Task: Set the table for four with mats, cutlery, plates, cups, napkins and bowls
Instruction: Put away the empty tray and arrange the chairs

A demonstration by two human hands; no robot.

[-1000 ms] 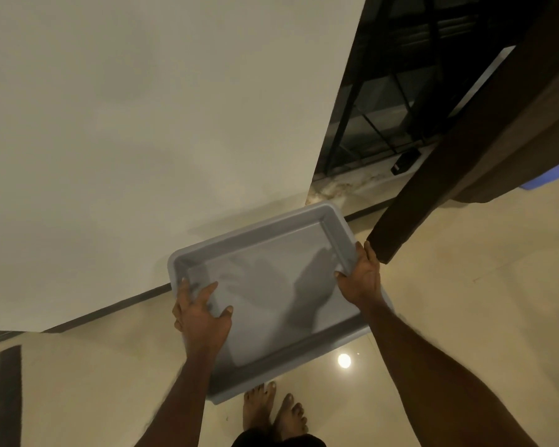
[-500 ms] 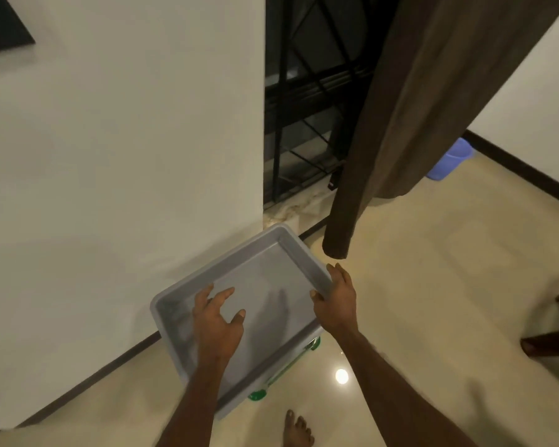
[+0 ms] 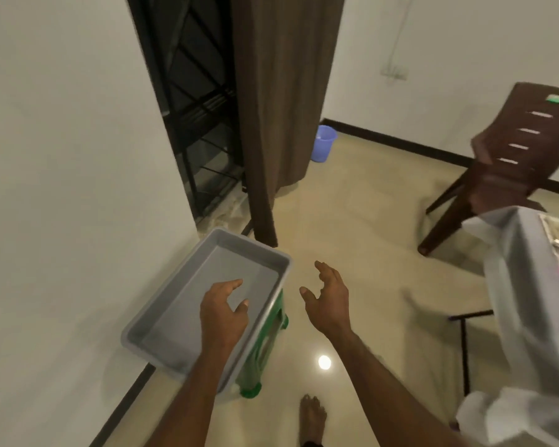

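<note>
The grey tray (image 3: 207, 295) sits empty on a green stool (image 3: 265, 346) by the wall; my left hand (image 3: 223, 309) and right hand (image 3: 328, 298) hover loose (holding nothing); overhanging, I'd risk tipping it

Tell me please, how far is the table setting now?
Done: the empty grey tray sits on a green stool by the wall. In hand: nothing; left hand and right hand are open, off the tray. Left: only the table's corner with a white cloth shows, so the settings cannot be judged.
</note>
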